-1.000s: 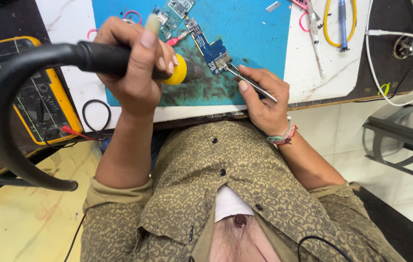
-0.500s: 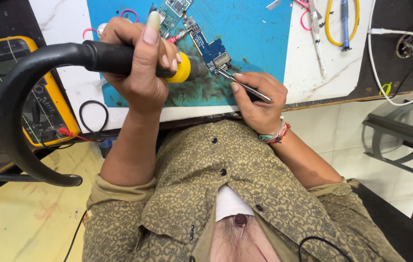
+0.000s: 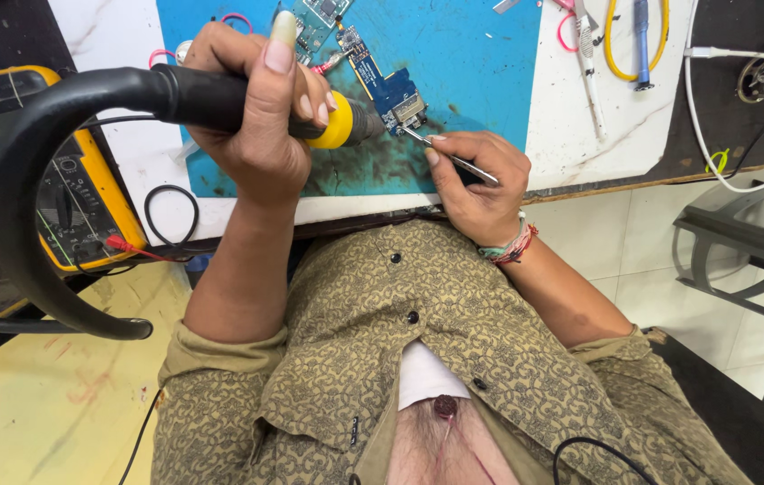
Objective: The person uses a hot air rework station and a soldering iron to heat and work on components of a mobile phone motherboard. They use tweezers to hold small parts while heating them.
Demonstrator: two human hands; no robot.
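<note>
Multimeter (image 3: 86,193) at 9 o'clock, yellow-cased, untouched. Left hand (image 3: 252,117) wrapped fully round hot-air handle (image 3: 220,99) — nozzle aimed at 3 o'clock. Small blue circuit board (image 3: 397,101) on blue mat (image 3: 481,81), near 12 o'clock. Right hand (image 3: 481,184) pinching tweezers (image 3: 440,153) shut-fingered, tips at board edge. Judged light, stiff, fragile — best held by edges only.

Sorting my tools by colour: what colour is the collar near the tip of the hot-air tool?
Yellow collar, on a black handle, seen in the head view.
</note>
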